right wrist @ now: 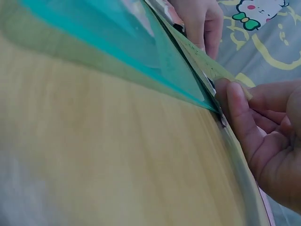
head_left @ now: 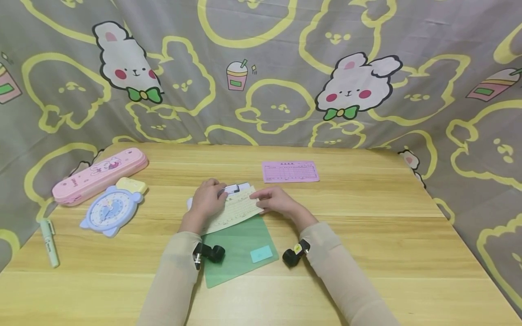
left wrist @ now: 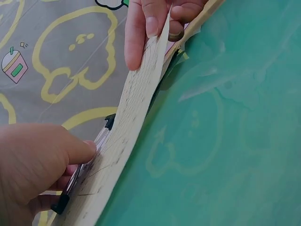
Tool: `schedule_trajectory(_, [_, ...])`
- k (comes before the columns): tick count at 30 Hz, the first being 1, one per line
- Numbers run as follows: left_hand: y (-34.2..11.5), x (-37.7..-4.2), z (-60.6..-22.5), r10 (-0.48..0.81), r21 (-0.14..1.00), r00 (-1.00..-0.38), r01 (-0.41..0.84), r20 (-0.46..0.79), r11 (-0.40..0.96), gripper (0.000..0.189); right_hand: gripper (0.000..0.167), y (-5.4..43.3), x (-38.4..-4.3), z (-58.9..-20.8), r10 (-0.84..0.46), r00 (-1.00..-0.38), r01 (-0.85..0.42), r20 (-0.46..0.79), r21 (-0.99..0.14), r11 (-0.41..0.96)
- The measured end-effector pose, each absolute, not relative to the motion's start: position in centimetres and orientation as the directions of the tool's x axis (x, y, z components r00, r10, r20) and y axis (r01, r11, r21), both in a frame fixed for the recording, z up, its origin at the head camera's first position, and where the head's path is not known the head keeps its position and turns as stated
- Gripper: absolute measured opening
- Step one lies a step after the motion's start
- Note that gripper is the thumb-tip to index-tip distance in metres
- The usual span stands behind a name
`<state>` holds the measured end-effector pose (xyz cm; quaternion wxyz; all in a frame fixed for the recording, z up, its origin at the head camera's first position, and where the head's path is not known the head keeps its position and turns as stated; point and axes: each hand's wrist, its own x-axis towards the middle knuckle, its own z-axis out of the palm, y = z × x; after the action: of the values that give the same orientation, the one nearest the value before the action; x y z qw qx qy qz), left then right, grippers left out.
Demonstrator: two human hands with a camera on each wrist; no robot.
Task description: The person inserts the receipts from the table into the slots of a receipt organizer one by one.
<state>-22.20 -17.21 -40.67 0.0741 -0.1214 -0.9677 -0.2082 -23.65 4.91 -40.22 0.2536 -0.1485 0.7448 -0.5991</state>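
Note:
A clip folder lies opened, its see-through green cover [head_left: 236,244] toward me and a metal clip with black ends [head_left: 231,189] at its far side. My left hand [head_left: 209,199] pinches this clip, thumb on top and fingers beneath. Over the folder spreads a pale yellow printed sheet [head_left: 234,210], one edge at the clip. Its right corner is pinched between the thumb and fingers of my right hand [head_left: 279,202]. The left wrist view shows the sheet [left wrist: 134,117] almost edge-on, its far end raised in the right hand [left wrist: 155,21]. My left hand hides part of the folder's white back.
A purple printed form [head_left: 290,171] lies farther back. On the left are a pink pencil case [head_left: 99,176], a blue clock-shaped dial [head_left: 110,212], a yellow block [head_left: 132,185] and a pale green marker [head_left: 50,244]. A patterned curtain [head_left: 269,59] stands behind the wooden table [head_left: 387,194].

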Motion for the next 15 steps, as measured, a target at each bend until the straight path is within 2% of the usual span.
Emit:
schedule_trajectory(10, [-17.26,-22.13,-40.72,0.207,0.402,-0.959,0.27,0.193,0.875,0.033,0.031,4.67,-23.8,-40.46,-0.541,-0.814,0.093,-0.214,-0.966,0.242])
schedule_trajectory(15, [-17.0,-22.05,-40.69,0.244,0.33,-0.951,0.296,0.189,0.896,0.032,0.032,4.72,-23.74,-40.33,-0.547,-0.806,0.114,-0.227,-0.966,0.233])
